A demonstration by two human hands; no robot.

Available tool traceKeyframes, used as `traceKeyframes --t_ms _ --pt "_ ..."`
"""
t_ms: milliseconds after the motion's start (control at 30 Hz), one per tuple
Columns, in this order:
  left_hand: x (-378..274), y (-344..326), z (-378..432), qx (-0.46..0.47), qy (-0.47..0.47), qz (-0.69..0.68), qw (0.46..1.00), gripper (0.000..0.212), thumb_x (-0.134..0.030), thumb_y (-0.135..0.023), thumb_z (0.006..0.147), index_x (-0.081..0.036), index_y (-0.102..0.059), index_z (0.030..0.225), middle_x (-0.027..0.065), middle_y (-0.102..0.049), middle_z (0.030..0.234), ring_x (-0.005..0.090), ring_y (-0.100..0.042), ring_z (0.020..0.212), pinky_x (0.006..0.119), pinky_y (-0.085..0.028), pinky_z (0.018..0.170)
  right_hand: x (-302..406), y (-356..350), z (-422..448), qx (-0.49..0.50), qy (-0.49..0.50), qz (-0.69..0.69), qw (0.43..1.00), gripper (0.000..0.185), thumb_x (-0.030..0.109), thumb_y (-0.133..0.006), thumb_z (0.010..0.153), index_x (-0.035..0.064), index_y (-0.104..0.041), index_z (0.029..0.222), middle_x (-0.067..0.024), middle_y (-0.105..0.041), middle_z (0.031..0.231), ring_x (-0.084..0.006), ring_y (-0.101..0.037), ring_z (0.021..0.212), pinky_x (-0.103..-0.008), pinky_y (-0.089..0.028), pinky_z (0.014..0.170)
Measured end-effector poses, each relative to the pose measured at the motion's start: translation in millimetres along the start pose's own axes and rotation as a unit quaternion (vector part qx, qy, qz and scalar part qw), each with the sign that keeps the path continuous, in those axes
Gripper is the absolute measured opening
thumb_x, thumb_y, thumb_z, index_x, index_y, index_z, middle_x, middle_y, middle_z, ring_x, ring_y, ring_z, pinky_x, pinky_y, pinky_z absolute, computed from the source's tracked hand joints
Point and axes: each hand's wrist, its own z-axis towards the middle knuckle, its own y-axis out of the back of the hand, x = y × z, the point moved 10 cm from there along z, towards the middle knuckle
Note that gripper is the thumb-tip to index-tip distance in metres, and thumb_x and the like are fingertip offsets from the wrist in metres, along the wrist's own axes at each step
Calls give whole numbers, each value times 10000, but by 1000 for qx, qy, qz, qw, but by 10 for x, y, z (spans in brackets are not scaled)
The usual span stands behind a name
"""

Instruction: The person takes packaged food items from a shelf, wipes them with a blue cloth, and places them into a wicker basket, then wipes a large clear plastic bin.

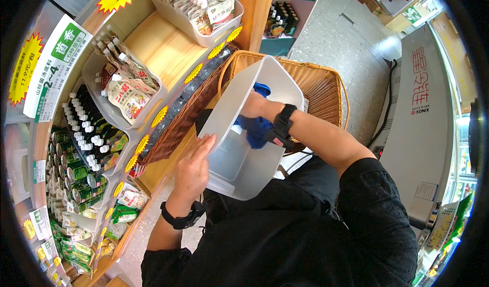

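Observation:
A translucent plastic bin is tilted in front of my body, its inside facing me. My left hand grips the bin's near left rim, fingers on the outside wall and rim. My right hand reaches inside the bin and holds a dark blue cloth against its inner wall; the fingers are partly hidden by the cloth and wrist. Black straps with small devices sit on both wrists. Behind the bin stands a wicker basket with a handle.
On the wooden shelf at left stand a bin of sauce pouches, another pouch bin, capped pouches and green cans. A dark woven basket lies along the shelf front. At right stands a grey freezer cabinet.

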Motion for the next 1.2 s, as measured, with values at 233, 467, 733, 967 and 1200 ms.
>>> traceKeyframes --t_ms 233,467,733,967,1200 --pt "239 26 -55 -13 45 -40 998 367 36 -447 794 -32 -539 1143 185 -560 1108 316 -531 1050 355 -414 893 1628 -72 -778 24 166 53 984 552 72 -512 680 -13 -430 1219 -205 -380 1273 -307 -366 1189 -533 -231 963" --pt "219 53 -78 -11 50 -22 998 366 18 -431 809 -23 -521 1161 196 -536 1143 312 -534 1050 344 -420 876 1883 -256 -949 178 209 152 949 541 36 -494 702 69 -450 1240 -132 -415 1259 -329 -423 1095 -401 -319 941" --pt "84 59 -92 9 34 24 999 412 74 -421 790 -43 -502 1177 193 -549 1113 314 -532 1043 354 -425 874 1448 -591 -1049 247 148 -59 956 301 113 -526 746 60 -589 1036 -96 -519 1089 -297 -478 1033 -412 -472 772" --pt "-4 49 -64 14 28 44 999 416 78 -426 783 -45 -506 1172 195 -555 1100 323 -532 1038 365 -425 878 546 260 -679 -1 55 -157 986 292 102 -498 780 18 -572 1049 -135 -498 1130 -286 -497 997 -371 -467 780" --pt "-242 -53 91 46 -37 105 993 429 94 -440 754 -26 -512 1160 212 -557 1083 338 -535 1030 377 -425 883 -23 554 -439 0 -54 -91 994 377 104 -467 804 -13 -488 1161 -171 -515 1159 -294 -523 1043 -391 -462 811"
